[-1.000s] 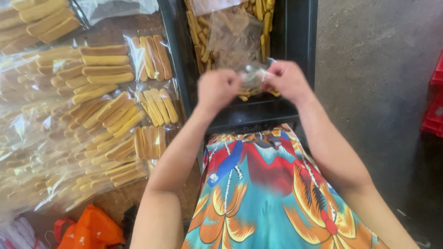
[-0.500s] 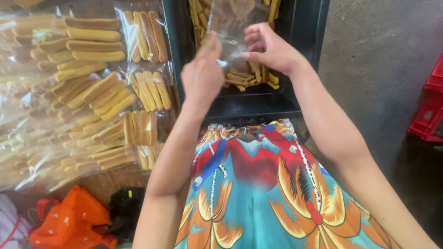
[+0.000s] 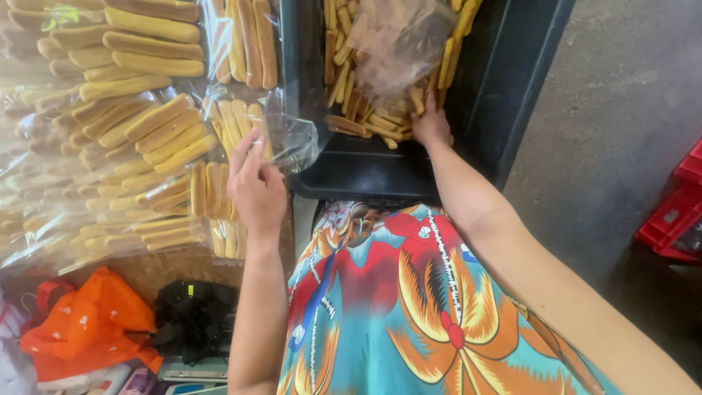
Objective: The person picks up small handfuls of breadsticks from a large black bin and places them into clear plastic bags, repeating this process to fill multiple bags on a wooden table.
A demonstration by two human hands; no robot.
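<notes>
My left hand [image 3: 256, 186] hovers over the packed bags at the left. Its fingertips pinch the edge of an empty clear plastic bag [image 3: 296, 139] that hangs toward the tray's corner. My right hand [image 3: 431, 126] reaches into the black tray [image 3: 365, 172], with its fingers curled down into the pile of loose golden biscuit sticks [image 3: 358, 110] and closed on a few. A crumpled clear plastic sheet [image 3: 402, 36] lies on top of the sticks at the far end of the tray.
Several sealed clear bags of biscuit sticks [image 3: 131, 124] are heaped at the left. An orange plastic bag [image 3: 88, 329] and a black bag [image 3: 194, 318] lie on the floor below them. A red crate [image 3: 676, 212] stands at the right on grey concrete. My lap is covered in bright patterned cloth [image 3: 409, 307].
Both hands held the clear bag above the tray before. My left hand has since carried it left and down toward the packed bags, and my right hand has dropped into the sticks.
</notes>
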